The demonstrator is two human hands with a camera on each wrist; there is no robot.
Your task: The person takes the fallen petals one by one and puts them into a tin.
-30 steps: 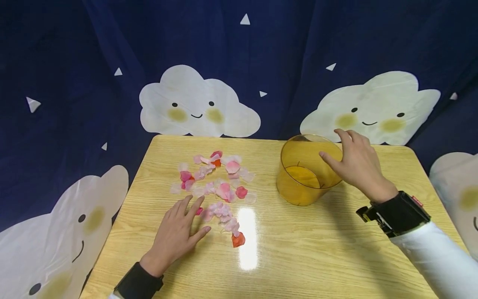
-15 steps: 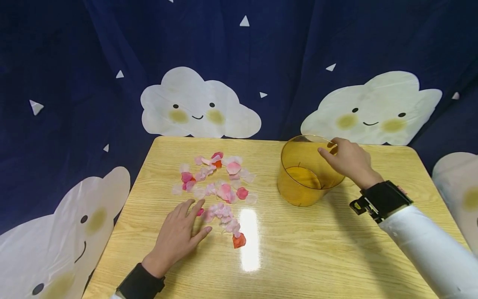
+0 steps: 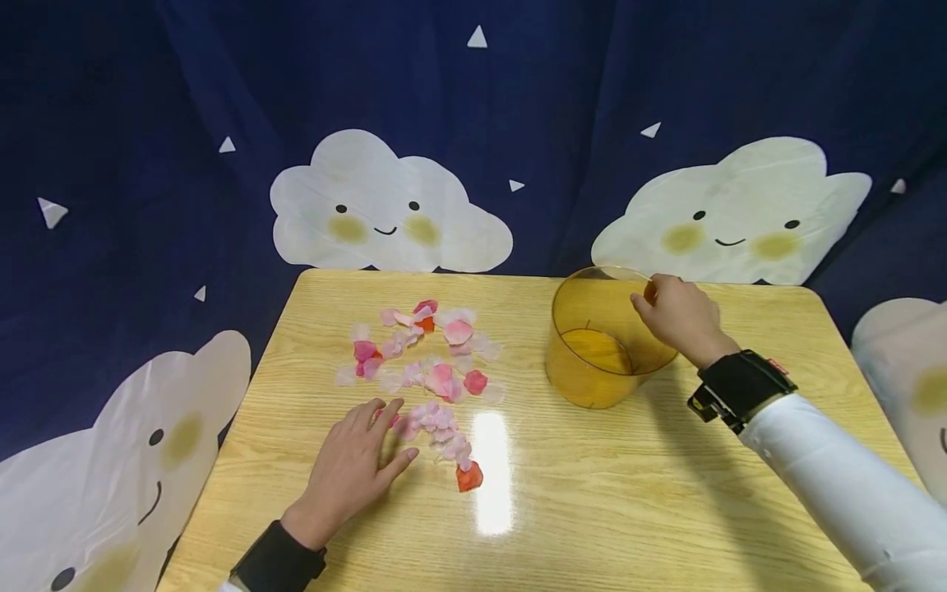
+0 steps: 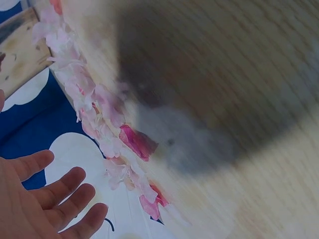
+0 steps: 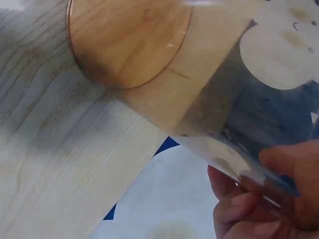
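A clear amber round container [image 3: 584, 382] stands upright on the right half of the wooden table. My right hand [image 3: 684, 319] grips its right rim, thumb inside and fingers curled outside. In the right wrist view, the wall of the amber container [image 5: 149, 107] passes between thumb and fingers [image 5: 239, 209]. Loose flower petals [image 3: 441, 381], pale pink, deep pink and red, lie scattered on the left half. Beside their near left edge hovers my left hand [image 3: 348, 469], its fingers spread and relaxed, holding nothing. The left wrist view shows the fingers [image 4: 70, 196] apart from the petals [image 4: 102, 119].
The wooden table [image 3: 592, 501] has its back edge against a dark blue curtain [image 3: 555, 99] with white smiling clouds. A bright light reflection falls near the middle of the tabletop. Each wrist wears a black band [image 3: 747, 386].
My right hand has come down and left onto the container's rim, and its fingers have curled round it. The left hand, petals and container stay about where they were.
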